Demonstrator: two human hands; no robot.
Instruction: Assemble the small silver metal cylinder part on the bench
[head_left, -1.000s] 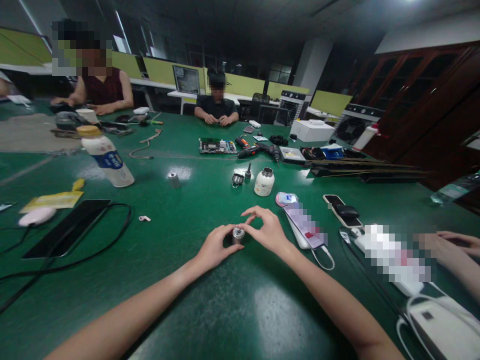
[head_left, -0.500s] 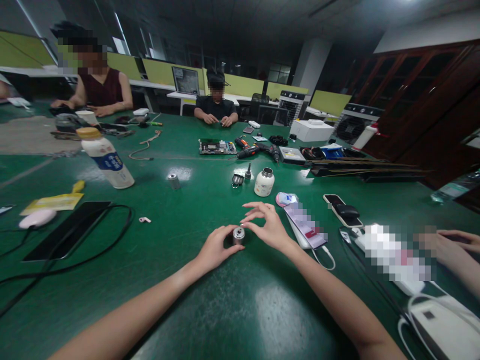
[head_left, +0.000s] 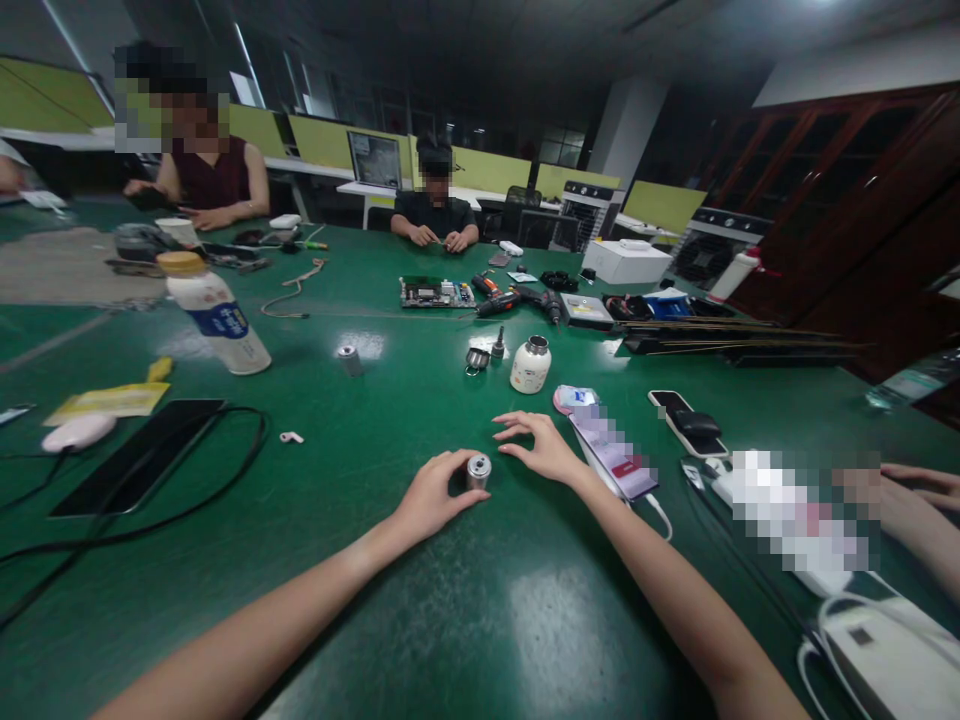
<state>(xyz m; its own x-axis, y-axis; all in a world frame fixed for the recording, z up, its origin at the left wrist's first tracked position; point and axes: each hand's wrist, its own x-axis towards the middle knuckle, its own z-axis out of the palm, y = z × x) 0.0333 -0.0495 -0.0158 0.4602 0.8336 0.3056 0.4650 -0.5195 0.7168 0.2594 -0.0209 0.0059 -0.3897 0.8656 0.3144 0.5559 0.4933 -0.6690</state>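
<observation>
My left hand [head_left: 435, 493] curls its thumb and fingers around a small silver metal cylinder [head_left: 478, 472], which stands upright on the green table [head_left: 420, 640]. The cylinder's top face shows a hole in its middle. To its right my right hand [head_left: 544, 445] is held with fingers apart and nothing in them, not touching the cylinder. A second, similar metal cylinder [head_left: 349, 361] stands farther off to the left. Beyond my hands are an open white flask [head_left: 531, 365], a metal cap with a ring [head_left: 476, 361] and a small dark upright part [head_left: 498, 343].
Right of my hands lie a phone [head_left: 615, 455], a white power strip [head_left: 795, 530] with cables, and another person's hand [head_left: 915, 500]. A tablet [head_left: 139, 458], an earbud [head_left: 291, 437] and a milk bottle [head_left: 217, 315] are at left. A circuit board [head_left: 435, 293] and power drills [head_left: 517, 300] lie beyond.
My right hand has drawn back to the right, from close above the cylinder's edge to apart from it. My left hand keeps its hold, and the cylinder stays in place.
</observation>
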